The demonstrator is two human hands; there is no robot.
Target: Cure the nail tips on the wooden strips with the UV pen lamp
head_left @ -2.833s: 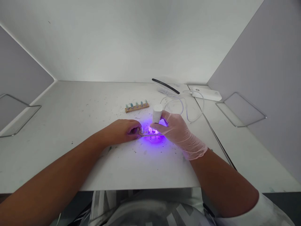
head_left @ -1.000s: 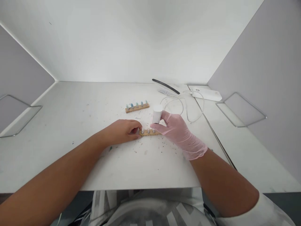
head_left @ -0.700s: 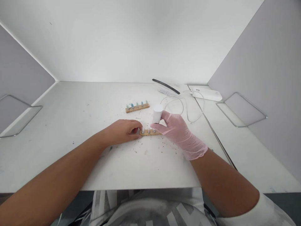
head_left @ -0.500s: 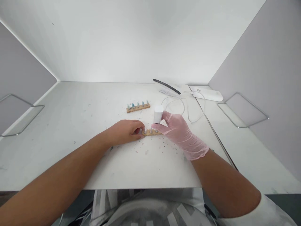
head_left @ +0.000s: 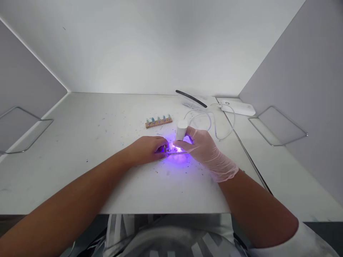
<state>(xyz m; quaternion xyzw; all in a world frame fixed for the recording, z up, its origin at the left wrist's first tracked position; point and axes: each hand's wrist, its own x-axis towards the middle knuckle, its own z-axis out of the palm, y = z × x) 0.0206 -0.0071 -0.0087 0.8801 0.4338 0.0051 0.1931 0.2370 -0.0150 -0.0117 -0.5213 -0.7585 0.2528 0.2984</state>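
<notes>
My right hand (head_left: 205, 150), in a thin pink glove, grips a small white UV lamp (head_left: 181, 130) upright. Purple light shines from the lamp's lower end onto a narrow wooden nail-tip stand (head_left: 175, 154) beneath it. The glare blurs the small pieces on that stand, and my gloved fingers cover its right end. My bare left hand (head_left: 147, 150) pinches the stand's left end between thumb and fingers, against the table. Just behind lies a second wooden stand (head_left: 160, 124), with several clear and bluish nail tips upright on metal holders.
A thin white cable (head_left: 210, 123) loops over the table towards a long white box (head_left: 237, 107) at the back right. A black curved nail file (head_left: 190, 98) lies near the back wall. Wire frames (head_left: 278, 126) stand at both sides. Small specks dot the tabletop.
The lamp has come on and now casts purple light over the near stand and my fingertips. Both hands keep nearly the same place and hold.
</notes>
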